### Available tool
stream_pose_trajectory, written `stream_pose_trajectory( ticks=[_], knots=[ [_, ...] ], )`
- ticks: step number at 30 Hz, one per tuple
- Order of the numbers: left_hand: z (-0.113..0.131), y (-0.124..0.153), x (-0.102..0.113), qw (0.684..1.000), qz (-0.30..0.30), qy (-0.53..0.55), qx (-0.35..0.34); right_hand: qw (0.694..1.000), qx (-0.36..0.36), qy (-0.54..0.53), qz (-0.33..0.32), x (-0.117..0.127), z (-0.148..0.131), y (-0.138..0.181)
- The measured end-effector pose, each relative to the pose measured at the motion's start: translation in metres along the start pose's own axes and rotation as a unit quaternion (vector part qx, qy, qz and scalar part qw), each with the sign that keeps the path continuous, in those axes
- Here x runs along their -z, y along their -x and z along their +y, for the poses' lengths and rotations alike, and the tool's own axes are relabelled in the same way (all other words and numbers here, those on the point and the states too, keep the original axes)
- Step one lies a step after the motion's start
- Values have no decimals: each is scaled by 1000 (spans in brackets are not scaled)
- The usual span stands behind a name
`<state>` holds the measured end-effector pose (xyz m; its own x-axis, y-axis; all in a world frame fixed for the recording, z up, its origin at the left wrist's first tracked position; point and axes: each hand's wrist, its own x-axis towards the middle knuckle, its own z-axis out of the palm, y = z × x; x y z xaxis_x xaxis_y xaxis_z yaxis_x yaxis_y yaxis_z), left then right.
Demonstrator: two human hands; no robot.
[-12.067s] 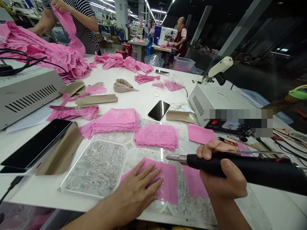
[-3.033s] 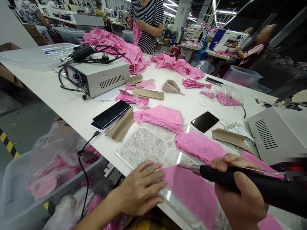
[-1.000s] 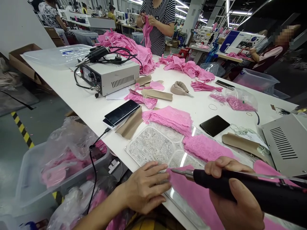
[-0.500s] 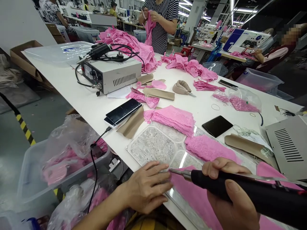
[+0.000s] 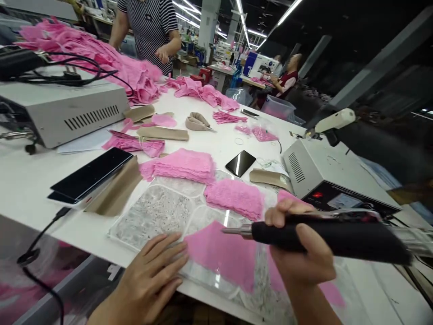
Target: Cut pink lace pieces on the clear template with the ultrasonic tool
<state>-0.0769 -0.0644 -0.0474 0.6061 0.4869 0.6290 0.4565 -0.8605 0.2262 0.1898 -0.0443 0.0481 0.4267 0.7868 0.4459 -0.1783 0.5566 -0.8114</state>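
L hand [image 5: 152, 271] is lying palm down at the counter's [image 5: 30, 189] near edge, w/ forearm coming in from bottom left. Its grip is spread flat and holding nothing; fingertips are touching the left edge of the pink cloth [image 5: 219, 255]. The cloth is lying flat on the clear plate [image 5: 152, 216], between both hands.

R hand [image 5: 299, 255] is coming up from below, wrist bent. Its grip is wrapped tight round the tool [image 5: 324, 237]: forefinger curling over the top, thumb pressing on the near side. The tool is lying approx. level, w/ its metal tip pointing left and hovering over the cloth's upper part; can't tell if the tip is touching.

Vs. half a sec ago: the tip is sitting further from the L fingertips, which were just beside it. The L hand is resting more to the left, off the cloth's body. The R grip is staying the same. The view is swinging right, so the grey box [image 5: 324, 176] w/ a red lamp is showing in full, just behind the R hand. The co-worker [image 5: 149, 22] at the far side was holding pink fabric up w/ both hands and is now showing one hand lowered. Lace stack [image 5: 182, 164] and phone [image 5: 240, 162] aren't moving.
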Motion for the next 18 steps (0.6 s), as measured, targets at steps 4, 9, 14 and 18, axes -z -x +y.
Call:
stream_pose_trajectory(
  ticks=[4,9,14,18],
  knots=[
    [18,-21,-7,1000,25,5,-5,993,32,58,102,56,-25,-13],
    [55,-70,-39,997,23,54,-43,986,17,73,150,104,-30,-10],
    [89,-103,-79,991,-59,89,-83,987,2,53,149,121,-23,-8],
    [102,-113,-99,991,-92,64,-75,991,-22,27,129,125,-20,-9]
  ],
)
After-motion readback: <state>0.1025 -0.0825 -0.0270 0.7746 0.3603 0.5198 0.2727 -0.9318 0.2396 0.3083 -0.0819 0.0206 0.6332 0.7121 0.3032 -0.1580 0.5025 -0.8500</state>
